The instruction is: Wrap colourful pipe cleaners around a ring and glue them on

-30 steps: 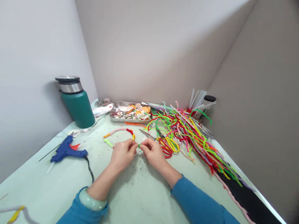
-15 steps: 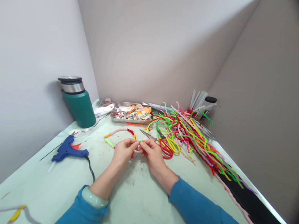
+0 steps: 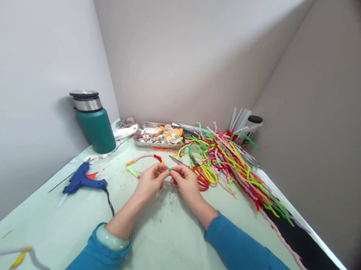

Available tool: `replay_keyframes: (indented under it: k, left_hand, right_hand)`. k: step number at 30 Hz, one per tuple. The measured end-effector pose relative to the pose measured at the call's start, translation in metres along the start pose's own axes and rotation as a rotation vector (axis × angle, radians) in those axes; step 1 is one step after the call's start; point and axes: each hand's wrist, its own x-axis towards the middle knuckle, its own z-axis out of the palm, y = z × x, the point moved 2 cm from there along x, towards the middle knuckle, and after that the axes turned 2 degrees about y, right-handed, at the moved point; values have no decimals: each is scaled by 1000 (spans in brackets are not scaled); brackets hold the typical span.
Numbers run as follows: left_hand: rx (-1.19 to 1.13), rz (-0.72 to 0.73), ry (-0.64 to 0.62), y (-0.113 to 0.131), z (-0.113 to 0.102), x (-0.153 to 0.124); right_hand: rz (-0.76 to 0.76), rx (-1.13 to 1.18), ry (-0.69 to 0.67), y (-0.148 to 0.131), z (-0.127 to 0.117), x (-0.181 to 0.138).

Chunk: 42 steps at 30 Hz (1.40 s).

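A small green piece of pipe cleaner [image 3: 169, 169] is pinched between the fingertips of both hands, mostly covered by them. My left hand [image 3: 149, 181] closes on it from the left and my right hand [image 3: 186, 184] from the right, thumbs almost meeting. Just beyond the left hand lies a curved pipe-cleaner strip [image 3: 146, 156] in orange, pink and red, its near end hidden by the fingers. A short lime-green piece [image 3: 132, 172] rests beside that hand. Behind the right hand are scissors with red handles [image 3: 202, 181] and another pair with yellow handles [image 3: 210, 175].
A big heap of coloured pipe cleaners [image 3: 227, 157] spreads along the right side. At the back stands a metal tray [image 3: 137, 143] of small cut-outs. A blue glue gun [image 3: 83, 180] with its cord and a green bottle [image 3: 96, 128] are on the left.
The fingertips have shifted slightly and more of the green piece shows between them. Both hands stay in nearly the same place; nothing else has visibly moved.
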Motion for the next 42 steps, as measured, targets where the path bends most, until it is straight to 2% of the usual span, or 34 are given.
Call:
replay_keyframes:
  k: [3,9,14,22,27,33,36,38,42]
  left_hand:
    - [-144,-72,-14,0,2,1]
    - [-133,-100,30,-3,-4,2]
    - [-106,-70,-69,-5,-1,1]
    - [-477,-243,-121,-2,2,-2]
    - [-380,-245,-150,2,-1,-2]
    - [-341,-263,-232,4,-6,-4]
    - [-413,-281,-358,4,-6,-5]
    - [-458,-274,-393,5,-7,-5]
    - [-496,-250,-312,6,-7,-5]
  right_hand:
    - [54,133,-5,3,2,1]
    - [-2,74,-43,2,5,-3]
    - [-50,8,-54,-5,5,-5]
    - [16,109,-54,-3,5,-5]
    - [4,60,-74,-3,4,-4]
    - [-173,-148,-132,-16,-4,-7]
    - [-111,-79,-295,-22,-9,-5]
    - [-23,14,-360,-23,-10,-2]
    - [60,136,-296,-19,-11,1]
